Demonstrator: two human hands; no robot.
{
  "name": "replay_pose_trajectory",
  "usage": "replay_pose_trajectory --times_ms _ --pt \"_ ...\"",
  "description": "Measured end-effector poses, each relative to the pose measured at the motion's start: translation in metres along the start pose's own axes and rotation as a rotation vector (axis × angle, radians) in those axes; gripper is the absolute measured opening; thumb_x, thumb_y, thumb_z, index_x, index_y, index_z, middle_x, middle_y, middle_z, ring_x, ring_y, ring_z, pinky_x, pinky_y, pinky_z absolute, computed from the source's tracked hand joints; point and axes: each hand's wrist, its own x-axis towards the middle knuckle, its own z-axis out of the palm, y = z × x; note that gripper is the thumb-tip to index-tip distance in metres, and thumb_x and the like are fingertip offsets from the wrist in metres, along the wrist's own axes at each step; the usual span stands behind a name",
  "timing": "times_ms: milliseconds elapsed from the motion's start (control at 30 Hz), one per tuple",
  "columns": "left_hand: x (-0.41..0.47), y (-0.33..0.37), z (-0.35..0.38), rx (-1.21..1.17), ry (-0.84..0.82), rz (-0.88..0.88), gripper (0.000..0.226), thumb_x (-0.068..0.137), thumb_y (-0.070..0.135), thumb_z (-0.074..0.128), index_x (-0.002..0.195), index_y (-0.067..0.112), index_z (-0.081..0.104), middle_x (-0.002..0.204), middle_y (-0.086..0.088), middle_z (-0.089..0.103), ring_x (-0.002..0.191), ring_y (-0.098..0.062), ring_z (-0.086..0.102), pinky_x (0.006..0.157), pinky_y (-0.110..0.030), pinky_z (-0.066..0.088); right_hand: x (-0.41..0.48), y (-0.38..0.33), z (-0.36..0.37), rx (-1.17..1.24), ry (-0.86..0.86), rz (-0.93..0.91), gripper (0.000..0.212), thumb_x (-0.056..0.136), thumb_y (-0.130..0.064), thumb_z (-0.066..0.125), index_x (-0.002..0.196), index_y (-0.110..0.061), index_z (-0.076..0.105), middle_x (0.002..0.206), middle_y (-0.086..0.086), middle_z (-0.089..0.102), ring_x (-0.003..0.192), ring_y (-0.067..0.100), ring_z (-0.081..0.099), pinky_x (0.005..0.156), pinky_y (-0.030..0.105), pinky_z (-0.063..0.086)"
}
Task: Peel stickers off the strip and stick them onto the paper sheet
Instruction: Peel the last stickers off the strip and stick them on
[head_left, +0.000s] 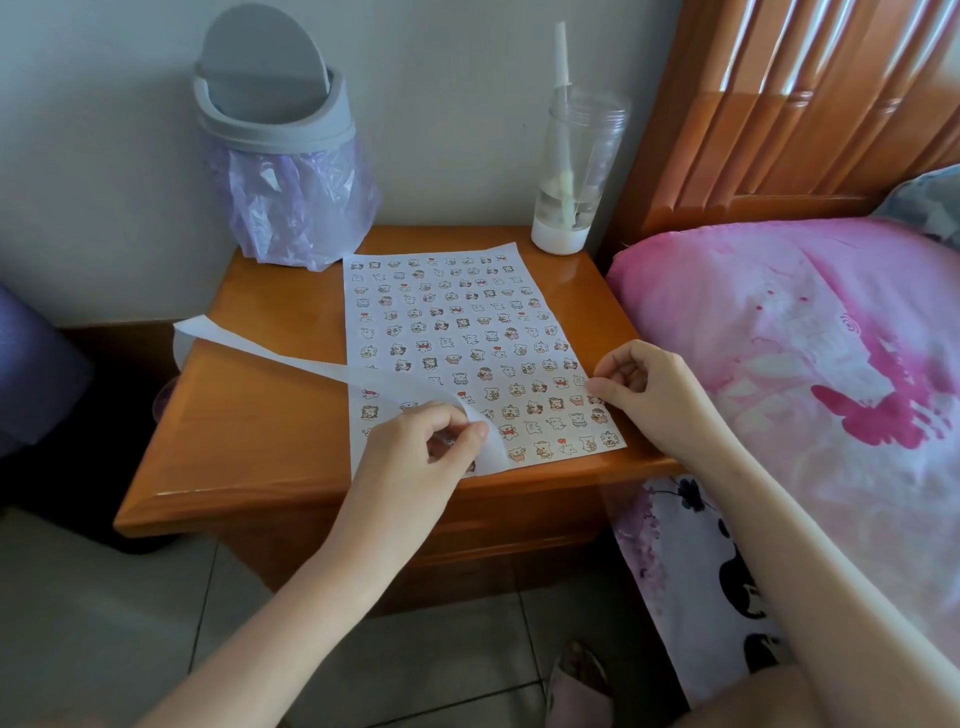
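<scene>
1. A person's left hand (415, 441) pinched the lower end of a long white strip (291, 358) between thumb and forefinger, with the other fingers curled beneath it
2. From that pinch the strip ran up and away to the left of the hand. It lifted off the bedside table (249, 415), and its far end hung past the table's left edge
3. The paper sheet (352, 332) lay flat between and beyond the two hands, already crowded with rows of small cartoon stickers (543, 447). Its near left corner was hidden under the left hand
4. The right hand (639, 387) rested at the sheet's right edge with fingers curled and thumb tip close to the forefinger. Whether it held a sticker or only pressed the paper could not be told
5. The strip looked feather-light and limp, curling at the pinch and sagging along its length, so it would likely flop or twist unless held near the part being worked
6. Each sticker appeared thin and easily creased. The safest hold was probably a fingertip or nail under one corner, with the strip bent back just beside the left thumb to raise that corner
7. The loose sheet seemed liable to slide, and a resting hand would steady it
</scene>
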Motion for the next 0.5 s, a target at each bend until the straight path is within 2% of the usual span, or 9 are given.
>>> replay_pose_trajectory --times_ms 100,200,333,433,500 --pt "0.0001 0.0001 0.0002 0.008 0.004 -0.008 0.010 0.089 0.033 0.057 0.084 0.027 0.063 0.080 0.018 0.063 0.077 0.002 0.059 0.063 0.002 0.040 -0.0016 -0.0012 -0.0031 0.041 -0.055 -0.007 0.020 0.075 -0.027 0.076 0.088 -0.019 0.063 0.078 -0.006 0.060 0.064 0.004 0.048 0.062 0.017 0.042" --pt "-0.0001 0.0001 0.0003 0.002 0.003 -0.011 0.010 0.089 0.033 0.057 0.083 0.027 0.063 0.079 0.019 0.062 0.078 0.005 0.059 0.064 0.002 0.041 -0.0023 -0.0017 -0.0027 0.025 -0.064 -0.008 0.017 0.077 -0.022 0.074 0.088 -0.019 0.062 0.077 -0.007 0.058 0.062 0.004 0.046 0.060 0.015 0.039" --pt "-0.0002 -0.0001 -0.0001 -0.004 -0.003 -0.018 0.011 0.089 0.033 0.057 0.082 0.028 0.063 0.080 0.018 0.063 0.079 0.005 0.059 0.063 0.002 0.041 -0.0021 -0.0005 -0.0032 0.021 -0.028 -0.006 0.010 0.081 -0.016 0.070 0.087 -0.019 0.062 0.080 -0.007 0.059 0.067 0.007 0.049 0.064 0.017 0.041" --pt "0.0003 0.0006 -0.0017 -0.019 -0.017 -0.031 0.011 0.090 0.034 0.056 0.081 0.030 0.061 0.078 0.019 0.062 0.081 0.009 0.057 0.064 0.003 0.040 -0.0021 0.0010 -0.0044 0.063 0.013 0.015 0.007 0.083 -0.019 0.068 0.085 -0.022 0.062 0.084 -0.005 0.063 0.072 0.010 0.053 0.069 0.022 0.045" --pt "0.0013 0.0013 -0.0046 -0.042 -0.036 -0.050 0.012 0.090 0.035 0.054 0.082 0.031 0.062 0.078 0.019 0.062 0.079 0.005 0.060 0.064 0.001 0.042 -0.0036 0.0006 -0.0048 0.114 0.060 0.030 0.007 0.083 -0.021 0.068 0.083 -0.025 0.061 0.084 -0.006 0.064 0.068 0.010 0.053 0.070 0.026 0.046"
